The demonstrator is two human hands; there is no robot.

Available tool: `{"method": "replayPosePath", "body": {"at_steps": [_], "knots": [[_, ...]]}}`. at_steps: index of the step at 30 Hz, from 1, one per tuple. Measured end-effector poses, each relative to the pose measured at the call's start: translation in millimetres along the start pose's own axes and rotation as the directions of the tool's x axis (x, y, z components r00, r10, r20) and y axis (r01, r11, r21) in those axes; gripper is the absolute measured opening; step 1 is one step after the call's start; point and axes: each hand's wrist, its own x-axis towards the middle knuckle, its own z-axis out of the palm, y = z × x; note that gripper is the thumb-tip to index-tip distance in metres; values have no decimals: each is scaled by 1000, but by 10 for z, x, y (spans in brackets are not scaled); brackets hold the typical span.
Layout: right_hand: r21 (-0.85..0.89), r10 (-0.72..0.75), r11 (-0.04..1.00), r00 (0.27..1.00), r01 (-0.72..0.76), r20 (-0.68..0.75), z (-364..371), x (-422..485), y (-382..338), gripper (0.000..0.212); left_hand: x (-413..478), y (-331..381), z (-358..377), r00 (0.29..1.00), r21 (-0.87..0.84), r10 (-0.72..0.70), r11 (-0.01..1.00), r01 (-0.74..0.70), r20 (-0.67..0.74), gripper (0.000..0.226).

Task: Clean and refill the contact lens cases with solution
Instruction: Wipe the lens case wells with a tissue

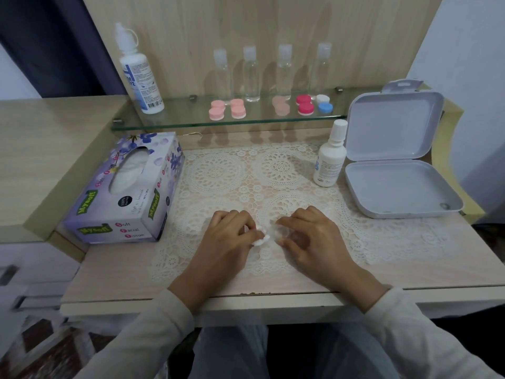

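Note:
My left hand (232, 236) pinches a small white ridged cap (261, 239) of a contact lens case over the lace mat. My right hand (311, 236) grips the clear, pale case body (278, 231) just right of that cap. A small white solution bottle (329, 157) stands capped at the mat's right edge. A tall solution bottle (139, 75) stands on the glass shelf (191, 120) at the left. Several closed lens cases lie on that shelf: light pink ones (217, 109), a coral one (237, 108), a pale one (281, 105), a red one (304, 104) and a white-and-blue one (324, 103).
A purple tissue box (125, 192) lies left of the lace mat (246, 173). An open grey hinged box (396, 170) sits at the right. Several clear bottles (251, 75) stand at the back of the shelf. The desk's front edge runs just under my wrists.

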Motion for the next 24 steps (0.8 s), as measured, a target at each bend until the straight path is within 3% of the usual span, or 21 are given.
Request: {"method": "replayPosePath", "body": {"at_steps": [6, 15, 19, 24], "knots": [[10, 17, 1000, 1000, -17, 3, 34, -4, 27, 26, -23, -8, 18, 1000, -69, -6, 998, 6, 1, 16], [8, 63, 998, 998, -63, -10, 41, -19, 45, 35, -47, -4, -52, 967, -174, -195, 971, 166, -166, 22], [98, 88, 992, 996, -85, -26, 19, -15, 34, 44, -57, 23, -113, 935, -325, -311, 914, 243, -174, 25], [272, 57, 962, 987, -16, -147, -99, 2, -32, 34, -28, 91, -152, 889, -528, -438, 790, 312, -131, 21]]}}
